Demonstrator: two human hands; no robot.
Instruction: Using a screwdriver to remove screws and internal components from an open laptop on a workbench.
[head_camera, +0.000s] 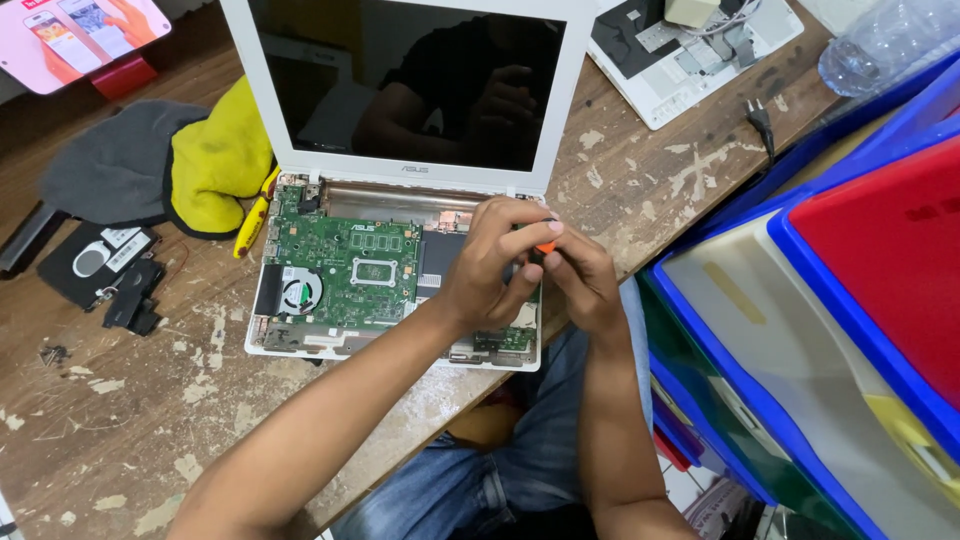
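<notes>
An opened white laptop (300, 345) lies on the wooden table with its green circuit board (345, 265) and fan (298, 294) exposed; its dark screen (400, 70) stands upright behind. My left hand (495, 265) hovers over the right side of the open base, fingers curled on a small tool with an orange tip (546, 246). My right hand (580, 280) sits right beside it, touching the same tool and the left hand's fingers. The tool's shaft is hidden by the hands.
A yellow and grey cloth (180, 160) and a yellow-handled screwdriver (252, 222) lie left of the laptop. A hard drive (95, 260) and black parts rest further left. Another white device (690, 50), a plug (760, 115), a plastic bottle (880, 40) and blue bins (800, 300) stand right.
</notes>
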